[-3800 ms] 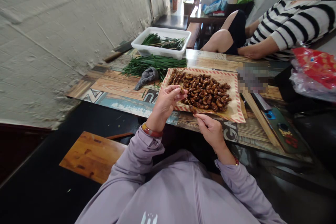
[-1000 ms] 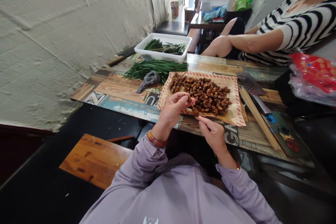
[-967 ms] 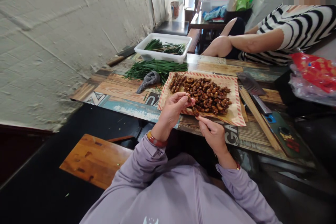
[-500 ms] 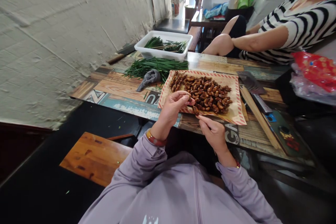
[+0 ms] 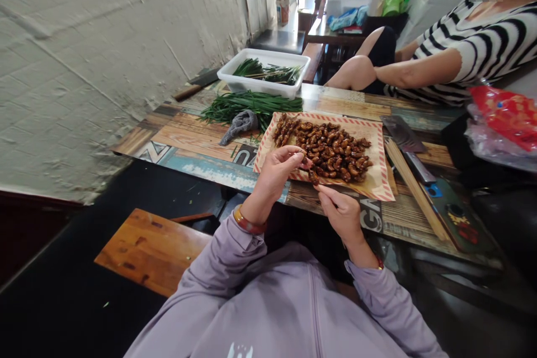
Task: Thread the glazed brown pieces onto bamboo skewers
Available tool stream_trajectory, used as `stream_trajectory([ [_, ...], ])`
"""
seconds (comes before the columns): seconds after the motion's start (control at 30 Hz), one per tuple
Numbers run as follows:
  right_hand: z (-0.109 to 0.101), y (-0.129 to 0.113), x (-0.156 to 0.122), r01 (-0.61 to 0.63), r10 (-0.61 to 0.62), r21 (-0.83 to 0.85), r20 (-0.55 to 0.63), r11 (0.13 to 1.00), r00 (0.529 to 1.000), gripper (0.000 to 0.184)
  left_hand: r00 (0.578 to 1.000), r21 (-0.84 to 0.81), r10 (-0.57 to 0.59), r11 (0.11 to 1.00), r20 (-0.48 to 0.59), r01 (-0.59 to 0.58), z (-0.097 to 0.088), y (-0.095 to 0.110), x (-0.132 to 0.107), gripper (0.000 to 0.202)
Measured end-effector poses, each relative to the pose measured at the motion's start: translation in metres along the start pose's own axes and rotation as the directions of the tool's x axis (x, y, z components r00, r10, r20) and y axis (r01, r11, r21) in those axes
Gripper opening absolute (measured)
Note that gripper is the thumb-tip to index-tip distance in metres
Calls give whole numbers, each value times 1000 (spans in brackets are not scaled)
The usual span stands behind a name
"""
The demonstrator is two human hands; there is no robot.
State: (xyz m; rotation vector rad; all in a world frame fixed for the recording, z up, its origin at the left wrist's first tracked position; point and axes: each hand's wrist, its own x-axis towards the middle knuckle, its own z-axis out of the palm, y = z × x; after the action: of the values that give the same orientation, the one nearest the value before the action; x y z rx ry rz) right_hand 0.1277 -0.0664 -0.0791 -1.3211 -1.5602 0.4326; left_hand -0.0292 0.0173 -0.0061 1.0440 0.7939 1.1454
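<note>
My left hand is pinched shut on a glossy brown piece at the tip of a thin bamboo skewer. My right hand grips the skewer's lower end, with one brown piece threaded just above its fingers. Both hands hover at the near edge of a red-striped paper tray heaped with several glazed brown pieces. The tray lies on a patterned wooden table.
A white tub of green chives stands at the far end, loose chives and a grey cloth before it. Bamboo skewers and a cleaver lie right of the tray. A person in a striped top sits opposite. Wooden bench at left.
The left hand has drawn nearer to the right along the skewer. The view has shifted slightly.
</note>
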Motion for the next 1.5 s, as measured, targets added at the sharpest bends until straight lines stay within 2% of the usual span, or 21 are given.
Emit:
stream_trajectory([
  [0.2, 1, 1, 0, 43, -43, -3, -23, 999, 999, 24, 1000, 38, 7, 999, -9, -7, 0, 1, 1, 21],
  [0.67, 1, 4, -2, -43, 43, 45, 2, 998, 999, 25, 1000, 65, -1, 998, 27, 0, 3, 2, 3, 20],
  [1.0, 1, 4, -1, -43, 43, 47, -13, 998, 999, 24, 999, 107, 19, 994, 35, -22, 4, 2, 4, 18],
  [1.3, 1, 4, -2, -88, 89, 62, -10, 994, 996, 25, 1000, 50, 20, 999, -3, -20, 12, 4, -2, 23],
  [1.5, 0, 3, -1, -38, 39, 41, -26, 998, 999, 24, 999, 34, 33, 999, -33, -32, 11, -3, -2, 25],
])
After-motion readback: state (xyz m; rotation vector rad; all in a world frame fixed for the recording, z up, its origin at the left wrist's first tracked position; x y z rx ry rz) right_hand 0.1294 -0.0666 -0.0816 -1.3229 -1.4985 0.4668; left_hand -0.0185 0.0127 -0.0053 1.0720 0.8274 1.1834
